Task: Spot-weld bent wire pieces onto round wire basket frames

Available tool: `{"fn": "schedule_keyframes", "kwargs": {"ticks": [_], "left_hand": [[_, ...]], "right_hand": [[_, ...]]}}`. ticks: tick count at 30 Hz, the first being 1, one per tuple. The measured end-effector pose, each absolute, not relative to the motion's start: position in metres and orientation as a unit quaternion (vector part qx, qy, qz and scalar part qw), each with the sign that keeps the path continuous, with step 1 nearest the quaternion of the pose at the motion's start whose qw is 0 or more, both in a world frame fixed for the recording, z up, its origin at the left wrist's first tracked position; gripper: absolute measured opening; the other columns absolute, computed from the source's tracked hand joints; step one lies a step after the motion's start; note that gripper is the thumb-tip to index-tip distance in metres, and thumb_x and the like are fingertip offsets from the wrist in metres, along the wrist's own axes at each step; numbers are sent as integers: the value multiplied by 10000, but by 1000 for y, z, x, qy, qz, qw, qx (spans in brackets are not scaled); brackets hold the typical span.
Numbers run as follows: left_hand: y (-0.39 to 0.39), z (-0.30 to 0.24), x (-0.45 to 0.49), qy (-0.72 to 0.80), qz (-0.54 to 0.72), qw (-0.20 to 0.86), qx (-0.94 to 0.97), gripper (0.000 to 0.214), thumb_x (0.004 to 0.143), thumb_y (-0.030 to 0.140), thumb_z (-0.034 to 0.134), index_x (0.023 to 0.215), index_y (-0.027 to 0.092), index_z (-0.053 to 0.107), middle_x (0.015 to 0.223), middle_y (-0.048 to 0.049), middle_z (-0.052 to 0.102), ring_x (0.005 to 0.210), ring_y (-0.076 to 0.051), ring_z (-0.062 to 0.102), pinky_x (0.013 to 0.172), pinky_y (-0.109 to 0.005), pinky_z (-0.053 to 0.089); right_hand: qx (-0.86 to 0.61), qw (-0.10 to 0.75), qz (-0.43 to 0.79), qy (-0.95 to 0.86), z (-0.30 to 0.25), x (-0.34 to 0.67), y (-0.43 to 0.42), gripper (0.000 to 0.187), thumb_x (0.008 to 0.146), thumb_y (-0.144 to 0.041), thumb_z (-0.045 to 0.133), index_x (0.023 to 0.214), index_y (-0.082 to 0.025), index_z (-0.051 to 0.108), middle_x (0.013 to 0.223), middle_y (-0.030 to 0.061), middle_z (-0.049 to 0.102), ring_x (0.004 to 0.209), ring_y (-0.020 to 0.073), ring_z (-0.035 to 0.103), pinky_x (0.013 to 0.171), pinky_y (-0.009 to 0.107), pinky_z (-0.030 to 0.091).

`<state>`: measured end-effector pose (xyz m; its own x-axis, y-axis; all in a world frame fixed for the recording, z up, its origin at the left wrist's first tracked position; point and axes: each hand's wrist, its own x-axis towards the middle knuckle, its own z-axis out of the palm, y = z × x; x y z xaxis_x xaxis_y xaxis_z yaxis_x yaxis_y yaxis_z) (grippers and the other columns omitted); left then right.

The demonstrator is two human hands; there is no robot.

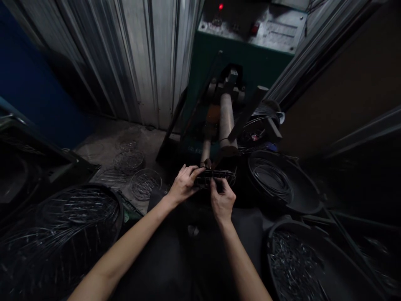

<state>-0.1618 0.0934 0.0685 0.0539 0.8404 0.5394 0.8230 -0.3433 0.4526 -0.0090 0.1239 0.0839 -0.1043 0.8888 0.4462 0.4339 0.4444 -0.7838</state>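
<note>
Both hands are at a small wire basket (224,174) below the arms of a green machine (244,56). With fingers closed, my left hand (184,182) grips the basket's left side, its thumb and forefinger near the lower electrode arm (206,152). My right hand (223,198) pinches at the front of the basket; whether a small wire piece is between those fingertips is too dark to make out. Above the basket is the thick upper arm (227,119) of the machine, its end apart from the wire.
To the left stands a tub of wire parts (84,209), with round wire grids (145,184) on the floor. On the right are a black basin with wire rings (271,179) and another basin of small metal pieces (293,259). A red lamp (221,6) glows on the machine panel.
</note>
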Motion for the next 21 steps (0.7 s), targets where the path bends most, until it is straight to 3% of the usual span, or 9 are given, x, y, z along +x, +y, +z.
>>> {"fn": "schedule_keyframes", "kwargs": {"ticks": [17, 21], "left_hand": [[104, 68, -167, 584, 338, -81, 734, 546, 808, 260, 640, 1305, 220, 418, 1160, -104, 555, 1081, -236, 557, 1061, -541, 325], [106, 66, -170, 588, 331, -75, 734, 586, 792, 279, 656, 1317, 205, 407, 1186, -117, 542, 1114, -245, 541, 1063, -520, 335]], "right_hand": [[-476, 475, 259, -693, 78, -17, 133, 265, 864, -397, 518, 826, -161, 632, 730, 21, 658, 644, 130, 604, 654, 238, 472], [-469, 467, 264, -702, 94, -5, 117, 283, 848, -407, 531, 930, -167, 655, 865, 50, 699, 742, 152, 640, 728, 261, 494]]}}
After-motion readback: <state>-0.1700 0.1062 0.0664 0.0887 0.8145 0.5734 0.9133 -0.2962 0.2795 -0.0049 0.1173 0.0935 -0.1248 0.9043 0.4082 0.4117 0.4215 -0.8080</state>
